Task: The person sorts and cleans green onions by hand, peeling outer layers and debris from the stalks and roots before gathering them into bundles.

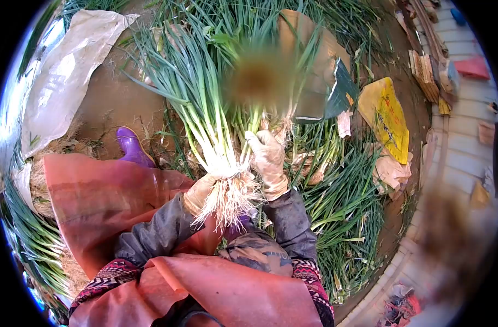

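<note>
A thick bunch of spring onions (208, 117) lies across the middle of the head view, green leaves pointing away and pale roots (230, 199) hanging toward me. My left hand (200, 193), in a cream glove, is closed around the bunch's white base from the left; the roots cover some of its fingers. On the other side my right hand (268, 163), also gloved, has its fingers curled against the stalks at the bunch's right edge. Part of what lies between those fingers is hidden. A smudge on the lens blurs the area above my right hand.
More spring onions (347, 212) are heaped at right, and others (39, 240) at lower left. A whitish plastic sheet (69, 71), a yellow sack (388, 117) and brown cardboard (309, 49) lie around. A purple boot (133, 146) stands on muddy ground; an orange apron (227, 283) covers my lap.
</note>
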`<action>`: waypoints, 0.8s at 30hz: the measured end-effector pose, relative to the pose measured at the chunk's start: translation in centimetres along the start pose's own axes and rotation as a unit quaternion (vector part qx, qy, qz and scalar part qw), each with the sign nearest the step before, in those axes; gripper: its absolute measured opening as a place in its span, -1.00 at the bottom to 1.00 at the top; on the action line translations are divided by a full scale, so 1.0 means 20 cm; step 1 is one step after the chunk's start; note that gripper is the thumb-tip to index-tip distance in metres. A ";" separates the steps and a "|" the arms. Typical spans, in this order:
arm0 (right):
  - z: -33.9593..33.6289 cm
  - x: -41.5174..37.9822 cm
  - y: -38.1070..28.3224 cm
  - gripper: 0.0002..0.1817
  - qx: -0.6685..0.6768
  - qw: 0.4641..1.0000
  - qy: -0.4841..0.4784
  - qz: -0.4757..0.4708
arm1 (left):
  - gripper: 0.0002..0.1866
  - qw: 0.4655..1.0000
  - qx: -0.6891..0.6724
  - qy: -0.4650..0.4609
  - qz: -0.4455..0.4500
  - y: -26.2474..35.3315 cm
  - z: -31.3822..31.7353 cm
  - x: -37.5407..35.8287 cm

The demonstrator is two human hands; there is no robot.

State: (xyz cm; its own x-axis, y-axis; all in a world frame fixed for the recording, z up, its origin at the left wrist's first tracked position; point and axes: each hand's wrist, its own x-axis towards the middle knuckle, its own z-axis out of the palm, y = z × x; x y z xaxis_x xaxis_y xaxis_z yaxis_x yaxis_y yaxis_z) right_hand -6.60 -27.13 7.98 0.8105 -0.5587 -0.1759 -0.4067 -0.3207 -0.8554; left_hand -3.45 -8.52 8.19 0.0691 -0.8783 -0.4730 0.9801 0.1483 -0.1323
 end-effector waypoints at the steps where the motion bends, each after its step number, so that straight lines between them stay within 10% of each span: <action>1: 0.03 -0.01 0.09 -0.81 -0.214 0.952 0.058 -0.213 | -0.50 1.000 -0.013 0.007 -0.004 0.00 -0.03 0.01; 3: -0.05 -0.08 -0.12 -0.81 -0.145 0.965 0.059 -0.212 | -0.52 0.999 -0.039 0.026 -0.006 -0.01 -0.06 0.02; 5: -0.21 -0.22 -0.26 -0.85 0.174 0.979 -0.107 -0.010 | -0.53 0.999 -0.008 0.032 0.017 -0.01 -0.04 0.02; 7: -0.27 -0.32 -0.20 -0.87 0.502 0.863 0.000 0.055 | -0.55 0.999 -0.011 0.036 0.002 0.01 -0.04 0.00; 9: -0.27 -0.21 -0.29 -0.70 0.309 0.929 0.131 0.157 | -0.59 0.998 -0.039 0.020 0.042 0.01 -0.01 0.00; 14: -0.06 0.07 -0.01 -0.71 0.444 0.851 -0.208 0.188 | -0.51 0.996 -0.038 -0.044 0.063 0.01 -0.10 0.00; 17: 0.03 0.06 0.01 -0.68 0.307 0.936 -0.122 0.120 | -0.51 0.993 -0.054 -0.081 0.074 0.02 -0.14 -0.04; 18: 0.04 0.05 0.05 -0.73 0.035 0.983 -0.027 -0.176 | -0.54 0.995 -0.050 -0.040 0.070 0.02 -0.12 -0.04; 19: -0.01 -0.03 0.09 -0.77 -0.280 0.924 -0.059 -0.254 | -0.56 0.997 -0.048 -0.001 0.066 0.02 -0.11 -0.03; 20: -0.08 -0.12 -0.09 -0.76 -0.058 0.983 -0.170 0.035 | -0.55 0.997 -0.060 0.000 0.057 0.02 -0.09 -0.03; 21: -0.10 -0.23 -0.03 -0.79 -0.098 0.961 -0.236 0.103 | -0.55 0.996 -0.062 0.000 0.056 0.03 -0.08 -0.04; 24: -0.17 -0.48 0.21 -0.53 -0.526 0.758 -0.382 0.059 | -0.57 0.998 -0.038 -0.019 0.043 0.03 -0.10 -0.02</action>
State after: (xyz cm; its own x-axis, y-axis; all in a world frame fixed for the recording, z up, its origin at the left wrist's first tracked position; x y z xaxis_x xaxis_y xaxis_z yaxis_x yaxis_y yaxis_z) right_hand -17.50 -25.67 7.80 0.5873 -0.1534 -0.7947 -0.2805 -0.9596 -0.0220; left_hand -3.20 -7.06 6.57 0.1599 -0.8773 -0.4525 0.9534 0.2561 -0.1596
